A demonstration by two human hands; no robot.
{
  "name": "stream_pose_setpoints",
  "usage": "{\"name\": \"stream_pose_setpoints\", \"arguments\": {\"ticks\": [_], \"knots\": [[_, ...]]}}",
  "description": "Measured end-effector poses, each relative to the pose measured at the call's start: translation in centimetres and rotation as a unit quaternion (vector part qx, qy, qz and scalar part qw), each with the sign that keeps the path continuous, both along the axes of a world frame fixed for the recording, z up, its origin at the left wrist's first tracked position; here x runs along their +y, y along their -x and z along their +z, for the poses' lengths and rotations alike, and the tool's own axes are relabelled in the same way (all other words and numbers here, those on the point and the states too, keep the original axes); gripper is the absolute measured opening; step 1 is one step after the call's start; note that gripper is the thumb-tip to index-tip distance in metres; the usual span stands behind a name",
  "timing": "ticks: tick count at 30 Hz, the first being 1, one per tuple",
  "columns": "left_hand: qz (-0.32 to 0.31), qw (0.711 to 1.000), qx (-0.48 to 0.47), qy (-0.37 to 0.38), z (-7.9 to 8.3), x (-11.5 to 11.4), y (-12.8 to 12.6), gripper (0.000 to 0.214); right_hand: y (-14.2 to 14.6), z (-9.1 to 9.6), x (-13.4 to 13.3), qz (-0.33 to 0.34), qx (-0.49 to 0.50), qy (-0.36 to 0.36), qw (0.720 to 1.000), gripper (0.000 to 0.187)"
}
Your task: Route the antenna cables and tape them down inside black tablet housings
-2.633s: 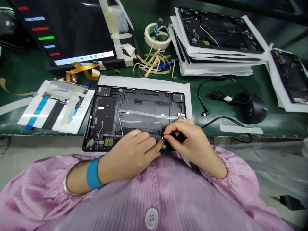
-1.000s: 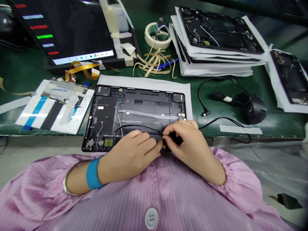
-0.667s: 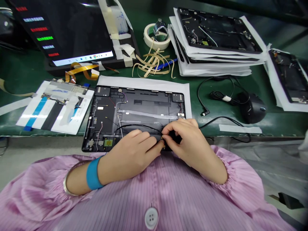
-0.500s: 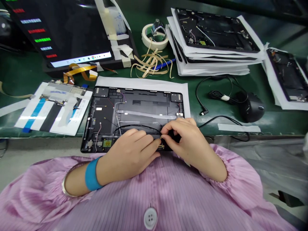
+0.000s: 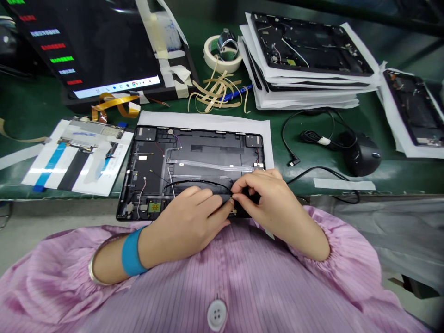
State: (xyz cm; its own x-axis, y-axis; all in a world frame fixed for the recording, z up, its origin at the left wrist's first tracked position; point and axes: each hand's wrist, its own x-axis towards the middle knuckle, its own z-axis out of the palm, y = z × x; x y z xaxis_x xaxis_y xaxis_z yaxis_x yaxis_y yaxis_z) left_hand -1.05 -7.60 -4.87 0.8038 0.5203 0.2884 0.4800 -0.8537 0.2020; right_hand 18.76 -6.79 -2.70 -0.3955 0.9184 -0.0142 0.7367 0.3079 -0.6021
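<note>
An open black tablet back shell (image 5: pixel 194 157) lies on white paper at the near table edge, overhanging it. My left hand (image 5: pixel 189 219) rests on its near edge, fingers curled, fingertips pressing by a small connector. My right hand (image 5: pixel 267 199) is pinched on the end of a thin black wire (image 5: pixel 194 181) that arcs left across the shell. Both hands meet at the shell's near right part. What lies under the fingers is hidden.
A circuit board with blue and black strips (image 5: pixel 78 155) lies on paper at left. A lit screen (image 5: pixel 100 51) stands behind. Tape roll (image 5: pixel 222 46) and tape strips (image 5: pixel 217 90) sit at the back. Stacked shells (image 5: pixel 308 51), a mouse (image 5: pixel 360 155) and cables fill the right.
Since the oldest frame a thin black wire now arcs across the shell from my right fingers. Both hands stay at the same spot; the view shifted slightly.
</note>
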Motion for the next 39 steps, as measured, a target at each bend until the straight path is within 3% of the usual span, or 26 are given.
{"name": "stream_pose_setpoints", "arguments": {"ticks": [5, 22, 39], "knots": [[0.011, 0.999, -0.014, 0.030, -0.2, 0.0, -0.1, 0.026, -0.1, 0.0, 0.1, 0.000, 0.004, 0.005, 1.000, 0.015], [-0.006, 1.000, 0.000, 0.012, 0.1, 0.0, 0.1, 0.031, -1.1, 0.3, 0.1, 0.026, 0.066, 0.039, 0.997, 0.019], [0.001, 0.999, 0.029, 0.021, 0.3, 0.0, 0.1, 0.035, -1.1, 0.1, -0.1, 0.007, 0.072, 0.016, 0.997, 0.017]]}}
